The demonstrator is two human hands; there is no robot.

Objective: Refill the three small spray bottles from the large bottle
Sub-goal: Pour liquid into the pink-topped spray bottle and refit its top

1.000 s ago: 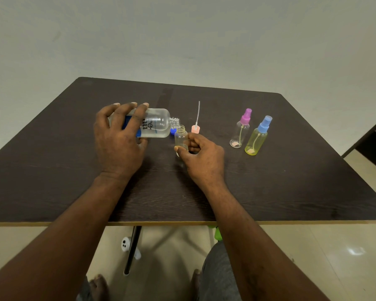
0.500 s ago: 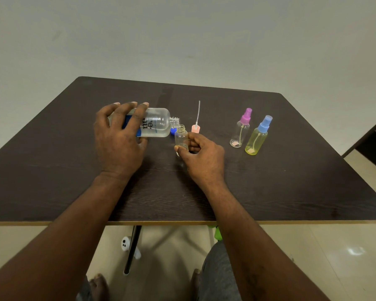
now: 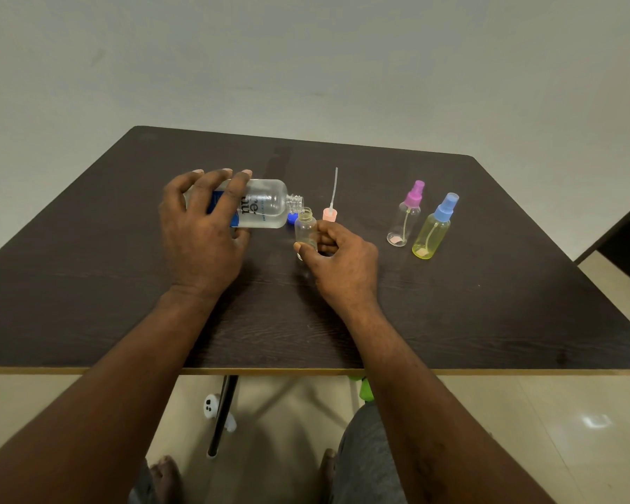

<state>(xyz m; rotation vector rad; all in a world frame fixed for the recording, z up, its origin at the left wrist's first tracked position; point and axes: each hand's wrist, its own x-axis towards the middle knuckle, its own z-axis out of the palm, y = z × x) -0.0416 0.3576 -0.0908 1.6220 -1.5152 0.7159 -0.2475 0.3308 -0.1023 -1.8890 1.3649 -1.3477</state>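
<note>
1. Fingers of my left hand (image 3: 201, 238) grasp the large clear bottle (image 3: 266, 205), tipped sideways, mouth toward 3 o'clock.
2. My right hand (image 3: 342, 260) grips the uncapped small bottle (image 3: 305, 229) under that mouth.
3. On the bench (image 3: 488, 303) at 3 o'clock stand the pink-capped spray bottle (image 3: 408, 216) and the blue-capped yellow spray bottle (image 3: 433, 231).

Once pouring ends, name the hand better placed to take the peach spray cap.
Probably the right hand: it grips the small clear bottle beside that peach spray cap; the left hand holds the large clear bottle, farther off.
</note>
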